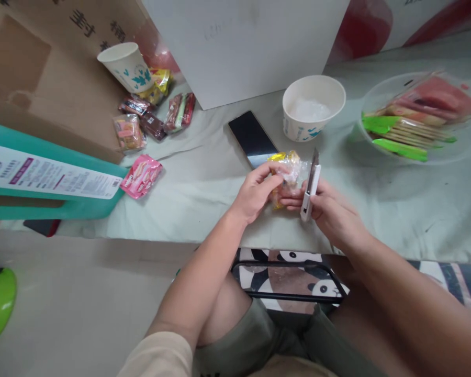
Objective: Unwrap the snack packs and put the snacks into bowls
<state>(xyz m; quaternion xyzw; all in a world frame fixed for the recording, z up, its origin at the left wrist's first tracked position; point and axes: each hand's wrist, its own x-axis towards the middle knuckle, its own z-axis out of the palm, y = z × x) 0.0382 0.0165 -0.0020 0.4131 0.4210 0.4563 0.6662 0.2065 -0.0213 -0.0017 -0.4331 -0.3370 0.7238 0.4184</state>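
My left hand [259,191] is closed on a small yellow and clear snack packet [292,166], pinching it between thumb and fingers. In my right hand [333,212] is a white utility knife [311,192], its blade out and pointing away from me. The fingers of that hand reach close behind the lower part of the packet; whether they touch it I cannot tell. Just beyond my left hand a dark phone [253,137] lies face up. Past the packet stands a paper bowl [313,107] with whitish, crumpled-looking clear material inside.
A clear bowl [361,137] of packaged snacks sits at right. At left are a paper cup [126,68], several wrapped snacks [153,125], a pink packet [142,176], a green container [82,201] and a cardboard box [55,99]. A white box [243,47] stands behind.
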